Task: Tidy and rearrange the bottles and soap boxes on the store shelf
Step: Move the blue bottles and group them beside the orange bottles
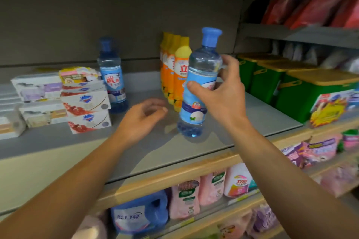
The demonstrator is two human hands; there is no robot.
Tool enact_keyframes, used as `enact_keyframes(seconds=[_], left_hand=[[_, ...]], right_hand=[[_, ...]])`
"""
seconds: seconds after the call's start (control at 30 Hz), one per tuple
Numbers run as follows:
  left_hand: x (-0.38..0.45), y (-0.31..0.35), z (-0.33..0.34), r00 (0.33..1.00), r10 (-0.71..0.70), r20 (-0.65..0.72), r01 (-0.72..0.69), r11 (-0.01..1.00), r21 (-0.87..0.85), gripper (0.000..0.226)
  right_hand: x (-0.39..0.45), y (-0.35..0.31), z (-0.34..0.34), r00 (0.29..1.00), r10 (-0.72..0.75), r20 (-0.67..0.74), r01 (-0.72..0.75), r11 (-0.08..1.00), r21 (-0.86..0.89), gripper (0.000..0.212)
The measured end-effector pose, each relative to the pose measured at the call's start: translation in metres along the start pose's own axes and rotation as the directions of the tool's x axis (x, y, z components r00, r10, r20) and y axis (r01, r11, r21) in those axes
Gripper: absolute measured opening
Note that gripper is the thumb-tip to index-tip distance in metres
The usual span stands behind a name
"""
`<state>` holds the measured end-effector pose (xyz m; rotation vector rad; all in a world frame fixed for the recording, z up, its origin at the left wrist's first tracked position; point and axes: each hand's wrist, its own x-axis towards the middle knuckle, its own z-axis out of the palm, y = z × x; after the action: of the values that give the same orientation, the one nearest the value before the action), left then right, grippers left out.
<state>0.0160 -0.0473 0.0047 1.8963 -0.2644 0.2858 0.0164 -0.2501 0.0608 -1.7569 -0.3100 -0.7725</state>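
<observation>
A person stands at a grey store shelf [252, 114], both bare forearms reaching in from the bottom of the view. The right hand [223, 93] grips a clear blue bottle [198, 87] with a blue cap and a light blue label, thumb across the front of the label and fingers curled round its far side. This held bottle leans slightly to the right, its base touching or just above the shelf; which one cannot be told.

Just behind the held bottle, toward the back wall, stands a row of orange bottles [179, 75] with yellow caps, lined up one behind another. To the left of the held bottle the left hand [143, 114] hovers low over the shelf with loosely curled fingers, holding nothing. Farther left of the held bottle, a second blue bottle [112, 75] of the same kind stands upright. Touching that bottle's left side is a stack of white and red soap boxes [87, 110], with a yellow and pink box on top, and beyond it pale lilac and cream soap boxes [38, 91] lie stacked.

To the right of the held bottle, well apart, sit green boxes [272, 83] with yellow tops. Below the held bottle, on the lower shelf, stand pink refill pouches [186, 200] and a blue jug [139, 211]
</observation>
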Motion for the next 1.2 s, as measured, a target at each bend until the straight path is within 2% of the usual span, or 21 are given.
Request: enact_keyframes(seconds=[0.07,0.17,0.27,0.53,0.63,0.7,0.8,0.97,1.07,1.2], left_hand=[[0.009,-0.004,-0.001,0.998,0.009,-0.055,0.008,0.956,0.294,0.023],[0.021,-0.019,0.000,0.999,0.020,-0.028,0.001,0.786,0.618,0.040],[0.034,-0.037,0.004,0.998,-0.069,0.002,0.041,0.608,0.793,0.053],[0.049,-0.068,0.015,0.986,-0.168,-0.012,0.093,0.487,0.869,0.066],[0.050,-0.070,0.015,0.986,-0.168,-0.004,0.084,0.472,0.878,0.071],[0.051,-0.071,0.015,0.987,-0.159,-0.007,0.082,0.468,0.880,0.068],[0.051,-0.074,0.015,0.990,-0.141,-0.014,0.078,0.457,0.886,0.059],[0.052,-0.074,0.015,0.989,-0.146,-0.013,0.080,0.459,0.885,0.057],[0.052,-0.074,0.015,0.989,-0.145,-0.012,0.077,0.451,0.889,0.057],[0.051,-0.072,0.013,0.986,-0.168,-0.014,0.091,0.460,0.883,0.071]], right_hand=[[0.010,0.012,-0.021,0.998,-0.003,-0.060,-0.001,0.999,-0.054,0.079],[0.025,0.034,-0.037,0.994,-0.003,-0.108,-0.010,0.993,-0.119,0.079],[0.036,0.056,-0.034,0.995,0.000,-0.104,-0.019,0.982,-0.187,0.079],[0.061,0.104,0.004,0.998,-0.009,-0.061,-0.001,0.987,-0.158,0.079],[0.062,0.117,0.009,0.997,0.072,0.029,-0.069,0.992,-0.105,0.078],[0.054,0.130,0.006,0.973,0.184,0.140,-0.162,0.974,-0.156,0.069],[0.042,0.152,-0.001,0.938,0.235,0.256,-0.158,0.945,-0.287,0.055],[0.072,0.161,0.013,0.912,0.264,0.314,-0.142,0.921,-0.364,0.056],[0.090,0.170,0.033,0.914,0.272,0.301,-0.143,0.910,-0.390,0.061],[0.106,0.184,0.057,0.922,0.241,0.303,-0.115,0.918,-0.381,0.056]])
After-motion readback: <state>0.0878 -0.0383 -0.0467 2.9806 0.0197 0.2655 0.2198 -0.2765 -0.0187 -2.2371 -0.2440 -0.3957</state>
